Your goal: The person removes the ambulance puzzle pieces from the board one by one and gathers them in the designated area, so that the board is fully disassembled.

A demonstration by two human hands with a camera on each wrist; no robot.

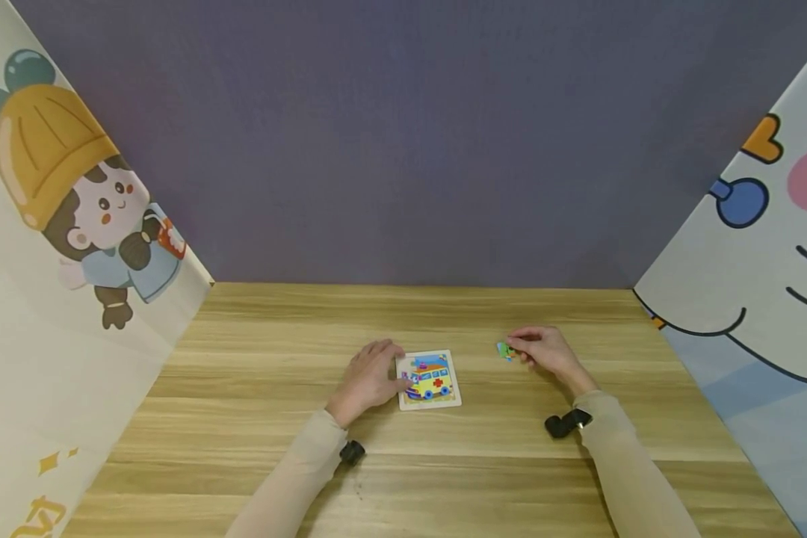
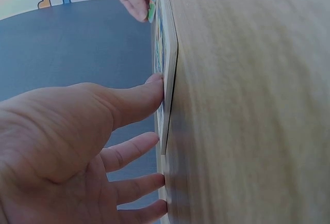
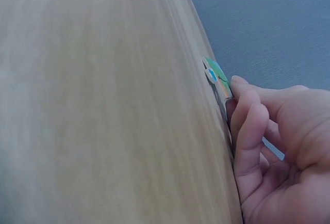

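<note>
A square jigsaw puzzle (image 1: 428, 379) in a pale frame, showing a yellow van with a red cross, lies on the table. My left hand (image 1: 370, 375) is at its left side; the thumb (image 2: 147, 96) rests on the puzzle's face and the other fingers are spread, fairly straight, near its edge and the tabletop. To the right, my right hand (image 1: 545, 353) pinches a small green and blue puzzle piece (image 3: 217, 75) between thumb and fingers. One end of the piece sticks out, tilted, close above the table. The fingers hide its other end.
The wooden table (image 1: 296, 321) runs back to a dark grey-blue panel (image 1: 403, 149). White panels with cartoon pictures stand at the left (image 1: 27, 321) and right (image 1: 713, 261). A black wrist camera (image 1: 565, 424) sits by the right sleeve, another (image 1: 353, 452) by the left.
</note>
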